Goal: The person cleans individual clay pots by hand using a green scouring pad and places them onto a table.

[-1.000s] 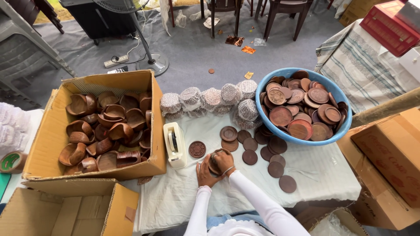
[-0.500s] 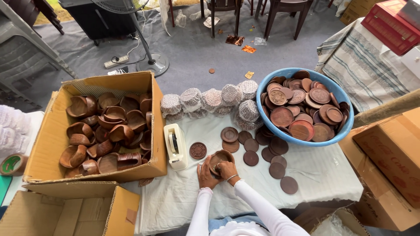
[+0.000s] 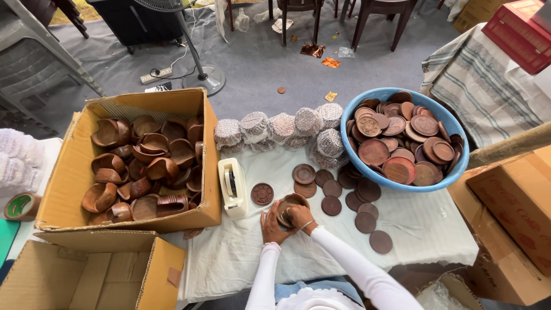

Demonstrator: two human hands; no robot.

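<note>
My left hand (image 3: pixel 270 225) and my right hand (image 3: pixel 300 217) both grip a small round wooden bowl (image 3: pixel 290 203) just above the white tablecloth (image 3: pixel 241 252). A carved round wooden lid (image 3: pixel 262 194) lies flat just left of the bowl. Several plain wooden discs (image 3: pixel 333 189) are scattered on the cloth to the right. A blue basin (image 3: pixel 459 166) full of wooden lids stands at the far right. An open cardboard box (image 3: pixel 69 172) of wooden bowls sits at the left.
A white tape dispenser (image 3: pixel 232 186) lies beside the box. Several net-wrapped bundles (image 3: pixel 281 126) line the table's far edge. Another open cardboard box (image 3: pixel 86 270) is at the near left, more boxes (image 3: pixel 511 201) at the right. A fan base (image 3: pixel 204 80) and chairs stand on the grey floor.
Both hands have turned the bowl slightly between them while staying in the same spot on the cloth. Nothing else has moved.
</note>
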